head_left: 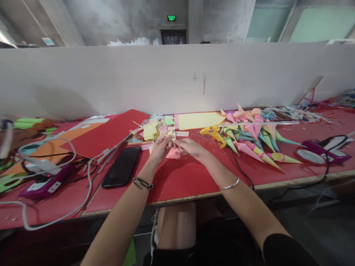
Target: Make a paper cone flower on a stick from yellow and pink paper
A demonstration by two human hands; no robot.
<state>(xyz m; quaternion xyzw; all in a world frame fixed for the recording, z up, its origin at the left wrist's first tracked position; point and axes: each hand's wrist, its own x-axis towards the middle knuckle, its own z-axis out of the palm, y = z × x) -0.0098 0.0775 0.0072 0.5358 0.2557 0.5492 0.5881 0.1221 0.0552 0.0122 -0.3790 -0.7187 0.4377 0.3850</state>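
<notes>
My left hand [161,147] is closed, its thumb and fingers pinching a small piece of yellow paper [171,135] above the red table. Close beside it, my right hand [190,147] is pinched at the same piece's right side. Fingers cover much of the piece, so its shape is unclear. Just below the hands lies pink paper [173,153]. Behind them, a pile of yellow, pink and green paper scraps [150,131] spreads to the left. A yellow hot glue gun [213,135] rests to the right, with a heap of coloured paper cones [252,129] beyond it.
A black phone [121,167] lies left of my hands. Purple power strips [47,183] with cables sit at both sides. Red card sheets [111,133] cover the back left, and a yellow sheet [201,121] lies behind my hands. A white partition [166,81] closes off the back.
</notes>
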